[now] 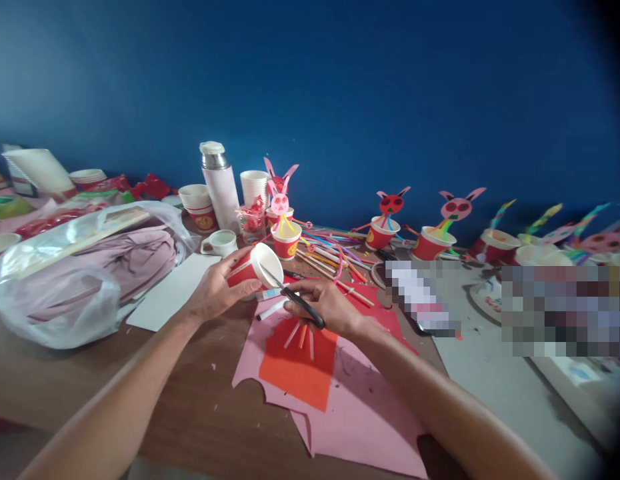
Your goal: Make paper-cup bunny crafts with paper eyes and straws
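My left hand [215,290] is wrapped round a red paper cup [254,265] lying on its side, its white mouth turned toward the right. My right hand [326,307] grips black-handled scissors [294,297], whose blades reach up to the cup's rim. Both hands hover over a wooden table [200,400]. Beneath them lie a red paper sheet [300,363] and pink paper sheets [360,413], with short straw pieces [303,337] on the red one.
A plastic bag of pink fabric [90,267] fills the left. Behind stand a thermos [220,187], stacked cups [254,187], a white mug [221,242], loose coloured straws [330,257] and several finished cup animals [390,223] along the blue wall. White paper [173,290] lies nearby.
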Demonstrator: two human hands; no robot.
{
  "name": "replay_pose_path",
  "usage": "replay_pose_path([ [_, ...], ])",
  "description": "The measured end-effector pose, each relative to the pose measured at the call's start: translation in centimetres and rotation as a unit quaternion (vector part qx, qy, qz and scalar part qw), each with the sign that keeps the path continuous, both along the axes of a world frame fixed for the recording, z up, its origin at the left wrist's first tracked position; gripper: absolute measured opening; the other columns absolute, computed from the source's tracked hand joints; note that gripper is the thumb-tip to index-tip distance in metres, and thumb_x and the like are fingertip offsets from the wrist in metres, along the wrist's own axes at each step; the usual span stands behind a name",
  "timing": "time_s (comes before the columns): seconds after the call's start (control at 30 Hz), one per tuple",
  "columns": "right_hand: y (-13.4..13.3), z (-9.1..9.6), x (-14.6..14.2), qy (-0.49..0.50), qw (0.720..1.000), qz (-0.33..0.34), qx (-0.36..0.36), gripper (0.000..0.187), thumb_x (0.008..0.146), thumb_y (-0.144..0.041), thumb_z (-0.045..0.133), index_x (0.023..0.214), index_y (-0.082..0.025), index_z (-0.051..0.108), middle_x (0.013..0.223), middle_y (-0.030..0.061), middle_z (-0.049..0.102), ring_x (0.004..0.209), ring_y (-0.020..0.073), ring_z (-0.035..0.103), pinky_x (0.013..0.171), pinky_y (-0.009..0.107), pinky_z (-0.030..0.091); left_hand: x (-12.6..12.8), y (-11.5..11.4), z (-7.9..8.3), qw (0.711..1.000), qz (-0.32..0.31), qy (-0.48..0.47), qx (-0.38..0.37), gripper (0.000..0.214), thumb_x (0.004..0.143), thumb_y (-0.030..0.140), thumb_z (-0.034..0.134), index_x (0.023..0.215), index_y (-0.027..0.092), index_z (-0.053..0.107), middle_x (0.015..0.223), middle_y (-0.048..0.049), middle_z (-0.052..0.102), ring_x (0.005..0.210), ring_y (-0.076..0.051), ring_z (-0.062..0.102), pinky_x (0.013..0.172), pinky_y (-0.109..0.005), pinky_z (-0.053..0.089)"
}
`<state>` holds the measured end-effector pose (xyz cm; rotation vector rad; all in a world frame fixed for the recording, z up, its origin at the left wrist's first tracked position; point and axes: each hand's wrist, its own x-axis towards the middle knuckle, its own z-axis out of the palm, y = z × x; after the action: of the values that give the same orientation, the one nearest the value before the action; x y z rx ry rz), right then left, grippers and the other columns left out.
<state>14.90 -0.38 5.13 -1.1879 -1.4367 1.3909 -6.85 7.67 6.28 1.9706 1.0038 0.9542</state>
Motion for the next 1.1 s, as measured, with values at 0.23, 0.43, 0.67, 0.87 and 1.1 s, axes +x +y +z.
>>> replay_pose_path([
  [0.23, -0.7, 0.9, -0.8, -0.137, 0.986, -0.031, 0.093, 0.029, 0.077, -0.031, 0.063, 0.103, -0.019, 0.067, 0.057, -0.0054, 0.050, 0.048, 0.0067, 0.039, 0.044, 0.018, 0.030, 0.0, 0.9, -0.8, 0.987, 0.036, -0.149, -0.041, 0.046, 0.083, 0.046, 0.056, 0.115, 0.014, 0.056, 0.105, -0.0094, 0.069, 0.092, -0.022, 0.066, 0.078, -0.029, 0.053],
  [0.43, -1.2, 1.3, -1.1, -0.259, 0.949, -0.059, 0.169, 0.023, 0.078, -0.027, 0.060, 0.099, -0.023, 0.067, 0.056, -0.0057, 0.052, 0.050, 0.0084, 0.042, 0.048, 0.018, 0.030, 0.3, 0.9, -1.5, 0.983, 0.055, -0.169, -0.044, 0.036, 0.078, 0.046, 0.064, 0.095, 0.015, 0.064, 0.083, -0.0043, 0.070, 0.072, -0.017, 0.065, 0.062, -0.023, 0.051],
  [0.67, -1.7, 0.5, -1.8, -0.526, 0.775, -0.101, 0.337, 0.021, 0.077, -0.015, 0.047, 0.090, -0.018, 0.064, 0.055, 0.0009, 0.059, 0.047, 0.0127, 0.045, 0.048, 0.025, 0.021, 0.5, 1.0, -2.0, 0.984, 0.054, -0.169, -0.028, 0.032, 0.078, 0.043, 0.065, 0.093, 0.015, 0.064, 0.086, -0.0046, 0.070, 0.076, -0.017, 0.065, 0.066, -0.023, 0.050],
  [0.87, -2.0, 0.4, -2.3, -0.503, 0.798, -0.098, 0.318, 0.023, 0.078, -0.013, 0.047, 0.094, -0.016, 0.064, 0.056, 0.0016, 0.059, 0.048, 0.0130, 0.046, 0.051, 0.026, 0.026, 0.6, 1.0, -2.0, 0.981, 0.052, -0.183, -0.041, 0.034, 0.076, 0.043, 0.066, 0.094, 0.014, 0.063, 0.086, -0.0054, 0.069, 0.075, -0.017, 0.065, 0.067, -0.023, 0.051],
  [1.1, -1.2, 0.5, -2.2, -0.076, 0.996, -0.043, 0.017, 0.033, 0.076, -0.038, 0.062, 0.102, -0.018, 0.063, 0.048, -0.0069, 0.047, 0.037, 0.0077, 0.040, 0.038, 0.019, 0.032, 0.8, 1.2, -1.9, 0.975, 0.054, -0.207, -0.053, 0.035, 0.075, 0.044, 0.067, 0.092, 0.014, 0.065, 0.085, -0.0057, 0.070, 0.074, -0.017, 0.065, 0.065, -0.024, 0.051],
])
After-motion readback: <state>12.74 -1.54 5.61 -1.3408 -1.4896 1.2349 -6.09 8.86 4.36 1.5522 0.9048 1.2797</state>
